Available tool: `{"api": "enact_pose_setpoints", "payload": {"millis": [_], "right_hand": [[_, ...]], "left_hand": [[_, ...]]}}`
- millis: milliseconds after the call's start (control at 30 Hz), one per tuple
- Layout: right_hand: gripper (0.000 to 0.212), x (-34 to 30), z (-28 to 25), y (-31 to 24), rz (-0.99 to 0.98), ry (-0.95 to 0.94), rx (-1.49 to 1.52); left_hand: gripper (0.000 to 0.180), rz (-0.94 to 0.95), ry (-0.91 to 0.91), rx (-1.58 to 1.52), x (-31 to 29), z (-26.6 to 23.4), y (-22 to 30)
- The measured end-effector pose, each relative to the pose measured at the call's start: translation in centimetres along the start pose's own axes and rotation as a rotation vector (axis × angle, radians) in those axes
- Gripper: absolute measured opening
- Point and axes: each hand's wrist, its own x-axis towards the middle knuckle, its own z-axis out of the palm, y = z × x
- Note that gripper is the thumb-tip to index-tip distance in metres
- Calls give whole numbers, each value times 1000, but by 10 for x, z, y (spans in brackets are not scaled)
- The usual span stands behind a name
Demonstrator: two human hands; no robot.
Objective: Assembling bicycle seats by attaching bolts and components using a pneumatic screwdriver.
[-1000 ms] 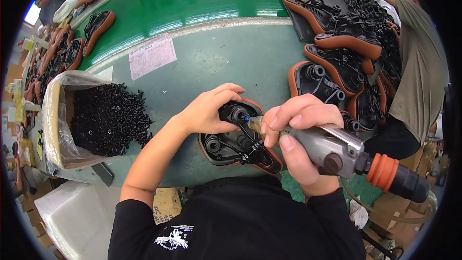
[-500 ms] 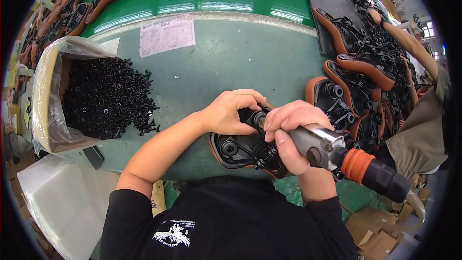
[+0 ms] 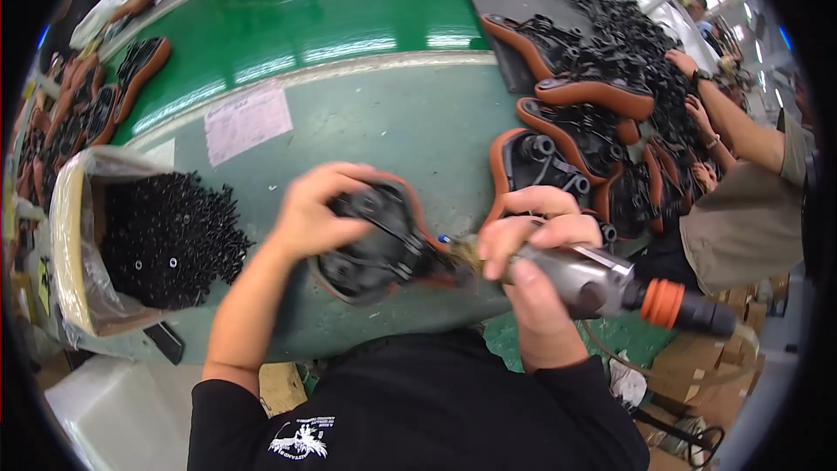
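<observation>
My left hand (image 3: 318, 209) curls over the wide end of a brown-edged bicycle saddle (image 3: 375, 240), its black underside facing up. Hand and saddle are smeared by motion. In my right hand (image 3: 540, 240) I grip a silver air screwdriver (image 3: 580, 279) with an orange ring and a hose at its rear. The tool's tip points left, beside the saddle's narrow end; whether they touch I cannot tell. Black screws (image 3: 174, 235) spill in a heap from a plastic-lined box (image 3: 70, 253) on the left.
More brown-edged saddles (image 3: 567, 144) lie at the right, beside a pile of black parts (image 3: 628, 35). A co-worker's arm (image 3: 741, 122) reaches over that pile. A pink paper sheet (image 3: 248, 122) lies on the green table, before a shiny green belt (image 3: 296, 17).
My left hand has carried the saddle leftward from beneath the screwdriver. The tool's tip, formerly over the saddle's parts, is now beside its narrow end. The whole view has shifted too.
</observation>
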Motion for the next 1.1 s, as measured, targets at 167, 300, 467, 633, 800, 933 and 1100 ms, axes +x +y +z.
{"api": "enact_pose_setpoints", "payload": {"millis": [167,300,467,633,800,933,1100], "right_hand": [[32,-48,-61,-18,334,623,-113],[34,-65,-93,3,551,725,-57],[30,-54,-88,32,678,603,113],[30,-44,-52,59,718,445,222],[31,-39,-29,88,861,-29,396],[33,-25,-31,77,1023,-335,298],[32,-28,-44,34,983,-222,105]], "left_hand": [[51,-432,899,109,13,-137,-53],[42,-349,564,398,-40,-174,-42],[26,-627,-174,529,-106,-116,51],[17,-478,-74,750,-152,-86,21],[15,-478,2,865,-159,-73,19],[18,-425,32,774,-164,-76,46],[11,-365,-62,713,-181,-77,29]]}}
